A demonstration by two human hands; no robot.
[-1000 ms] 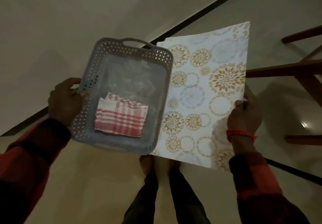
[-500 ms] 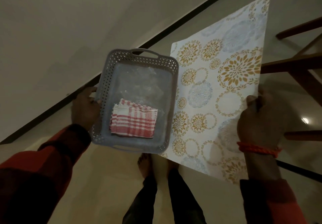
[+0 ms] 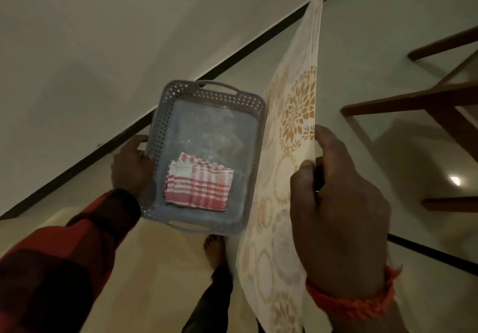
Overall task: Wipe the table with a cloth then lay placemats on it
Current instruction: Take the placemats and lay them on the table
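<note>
Left grip [image 3: 132,167] holds perforated plastic basket [image 3: 165,115]; right grip [image 3: 336,211] pinches floral placemats [image 3: 297,115].

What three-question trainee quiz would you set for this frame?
1. True or false: the checked cloth lies inside the grey basket.
2. Which hand holds the placemats?
3. The left hand grips the basket at: A) its side wall, B) its far handle, C) its base.

Key: 1 true. 2 the right hand, pinching their edge. 3 A.
</note>
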